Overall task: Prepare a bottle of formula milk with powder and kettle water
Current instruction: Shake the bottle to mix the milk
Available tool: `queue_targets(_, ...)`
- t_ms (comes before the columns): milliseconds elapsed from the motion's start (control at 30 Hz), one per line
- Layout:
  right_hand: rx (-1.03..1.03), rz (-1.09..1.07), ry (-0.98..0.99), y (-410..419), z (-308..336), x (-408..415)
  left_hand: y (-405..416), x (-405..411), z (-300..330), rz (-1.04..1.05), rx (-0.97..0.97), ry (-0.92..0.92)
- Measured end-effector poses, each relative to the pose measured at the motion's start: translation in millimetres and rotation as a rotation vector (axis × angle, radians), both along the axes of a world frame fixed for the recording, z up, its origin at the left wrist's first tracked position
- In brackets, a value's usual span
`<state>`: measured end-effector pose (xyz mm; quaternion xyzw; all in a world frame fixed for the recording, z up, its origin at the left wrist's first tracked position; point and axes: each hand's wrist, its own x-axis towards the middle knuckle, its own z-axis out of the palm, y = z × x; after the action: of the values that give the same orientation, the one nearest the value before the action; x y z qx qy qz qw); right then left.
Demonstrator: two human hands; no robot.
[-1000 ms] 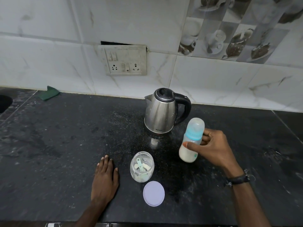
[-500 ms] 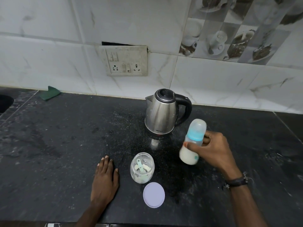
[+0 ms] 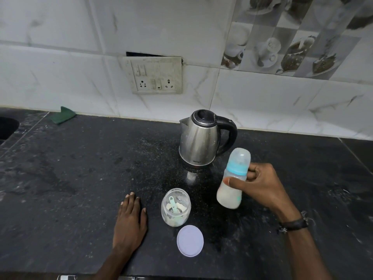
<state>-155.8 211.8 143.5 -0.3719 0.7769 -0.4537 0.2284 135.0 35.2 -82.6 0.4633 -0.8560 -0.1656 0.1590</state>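
My right hand (image 3: 260, 184) grips a capped baby bottle (image 3: 234, 174) with a light blue collar and white milk in its lower half, tilted slightly, just above the black counter (image 3: 70, 178). A steel kettle (image 3: 199, 140) with a black handle stands behind it, lid closed. An open clear jar (image 3: 176, 207) of powder with a pale green scoop (image 3: 174, 204) inside stands in front of the kettle. Its lilac lid (image 3: 190, 240) lies flat nearer to me. My left hand (image 3: 131, 221) rests flat on the counter left of the jar, fingers together, holding nothing.
A wall socket plate (image 3: 156, 74) is set in the tiled wall behind the kettle. A green cloth (image 3: 63, 117) lies at the back left by the wall. A sink's dark edge (image 3: 8, 128) shows at far left. Powder specks dust the counter around the kettle.
The bottle in my right hand has shifted slightly and tilted a little more. My left hand, the jar, the lid and the kettle have stayed put.
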Motion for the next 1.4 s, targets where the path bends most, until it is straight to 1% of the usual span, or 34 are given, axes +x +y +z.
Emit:
queue_targets(100, 0.019, -0.074, 0.123, 1, -2, -1, -1, -1, 1, -0.001, -0.009, 0.003)
queue_targets(167, -0.016, -0.056, 0.085, 0, 0, -1, -1, 0, 1, -0.002, 0.007, -0.002)
queue_targets(233, 0.020, -0.009, 0.042, 2, -1, 1, -1, 0, 1, -0.003, 0.010, 0.002)
queue_targets(333, -0.008, -0.068, 0.114, 3, -1, 0, -1, 0, 2, -0.003, 0.004, 0.004)
queue_targets(433, 0.026, -0.010, 0.038, 2, 4, 2, 0, 0, 1, 0.002, 0.010, 0.008)
queue_targets(467, 0.042, -0.003, 0.044, 2, 2, 2, 0, 0, 1, 0.000, 0.006, 0.011)
queue_targets(567, 0.017, -0.074, 0.140, 0, 4, 4, 0, -1, 1, -0.005, 0.001, 0.007)
queue_targets(667, 0.075, -0.032, 0.108, 0, 6, 5, 0, 0, 2, -0.004, 0.002, 0.008)
queue_targets(800, 0.070, -0.091, 0.203, 1, 6, 6, 0, 0, 1, -0.001, 0.009, 0.009)
queue_targets(900, 0.097, -0.063, 0.126, 0, 8, 9, -1, 0, 1, -0.006, 0.008, 0.012)
queue_targets(933, 0.089, -0.075, 0.140, 1, 6, 9, -1, 0, 1, -0.009, 0.003, 0.014)
queue_targets(1000, 0.081, -0.119, 0.239, 0, 7, 9, -1, 0, 2, -0.008, 0.004, 0.014)
queue_targets(1100, 0.081, -0.121, 0.160, -1, 10, 12, 0, 0, 0, -0.007, 0.011, 0.015)
queue_targets(1133, 0.083, -0.130, 0.162, -1, 10, 12, 0, 0, 0, -0.007, 0.008, 0.018)
queue_targets(1200, 0.084, -0.178, 0.276, 0, 11, 9, -1, 0, 1, -0.005, 0.005, 0.022)
queue_targets(1233, 0.072, -0.167, 0.279, 0, 11, 8, -1, -1, 1, -0.003, 0.009, 0.019)
queue_targets(1300, 0.065, -0.120, 0.159, -2, 12, 7, -2, 0, 1, -0.003, 0.013, 0.011)
queue_targets(1333, 0.066, -0.124, 0.137, -1, 11, 6, -2, 0, 1, -0.005, 0.011, 0.008)
queue_targets(1400, 0.081, -0.163, 0.239, 0, 6, 3, -1, 0, 1, -0.005, 0.009, 0.011)
